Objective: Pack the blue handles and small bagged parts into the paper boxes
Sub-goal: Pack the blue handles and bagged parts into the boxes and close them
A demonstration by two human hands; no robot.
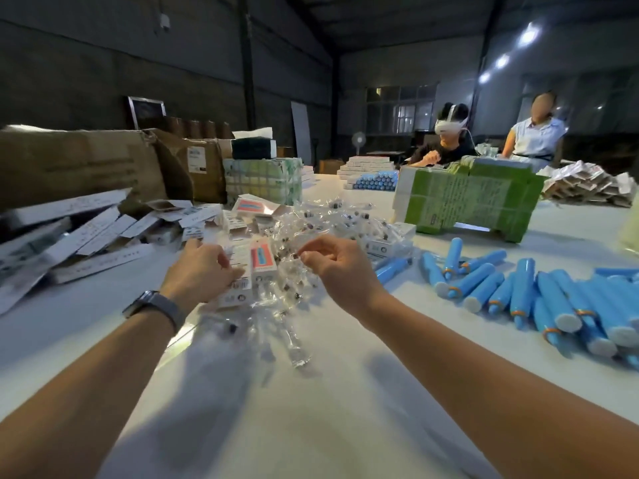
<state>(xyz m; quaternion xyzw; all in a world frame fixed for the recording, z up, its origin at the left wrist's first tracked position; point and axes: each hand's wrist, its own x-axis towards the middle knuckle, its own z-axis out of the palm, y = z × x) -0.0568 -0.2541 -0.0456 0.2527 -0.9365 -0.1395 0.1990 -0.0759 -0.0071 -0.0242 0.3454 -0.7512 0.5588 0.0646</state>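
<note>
Two hands at frame centre: left hand [200,271] gripping a paper box [249,271], right hand [337,266] pinching a small clear bag [290,257]. Heaped at lower right, blue handles [539,299] on the white table [311,409]. Farther back, at centre, bagged parts [332,219]; flat boxes [86,236] at left.

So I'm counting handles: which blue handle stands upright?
The blue plastic handle behind the right-hand pile, beside the green carton; the others lie flat.

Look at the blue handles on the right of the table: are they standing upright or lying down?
Lying down. The blue handles rest on their sides in a loose pile on the table, their white end caps pointing sideways.
</note>
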